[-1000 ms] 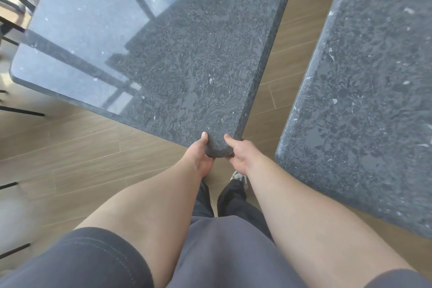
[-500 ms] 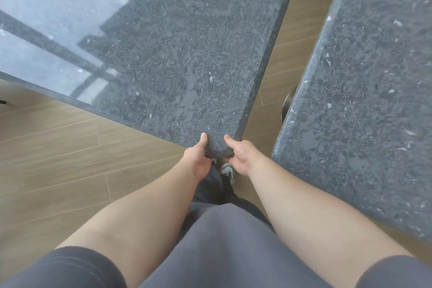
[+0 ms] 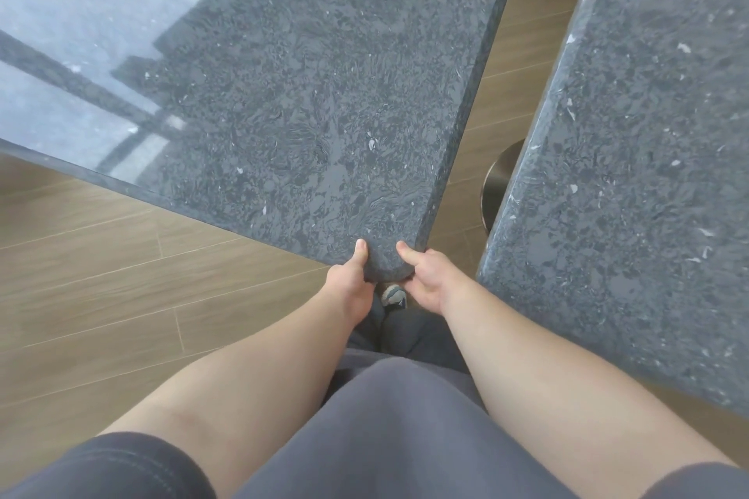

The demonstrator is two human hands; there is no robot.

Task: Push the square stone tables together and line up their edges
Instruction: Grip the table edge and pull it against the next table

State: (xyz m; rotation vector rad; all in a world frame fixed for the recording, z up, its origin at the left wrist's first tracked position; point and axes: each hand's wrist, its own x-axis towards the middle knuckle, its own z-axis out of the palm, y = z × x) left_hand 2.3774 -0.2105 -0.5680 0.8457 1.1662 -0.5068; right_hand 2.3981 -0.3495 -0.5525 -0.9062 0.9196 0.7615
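Two dark grey speckled stone tables fill the view. The left table has its rounded near corner pointing at me. My left hand grips that corner from the left, thumb on top, fingers hidden under the slab. My right hand grips the same corner from the right, thumb on top. The right table stands apart, its near corner at the lower middle right. A wedge of wooden floor separates the two facing edges, narrow near me and wider farther away.
Wood-plank floor lies below and to the left. A round metal table base shows in the gap under the right table. My shoe and dark trousers are directly beneath the gripped corner.
The left table has shifted left and slightly nearer in the view, its far left corner now out of frame. The right table's metal base has come into sight. Both hands keep their grip.
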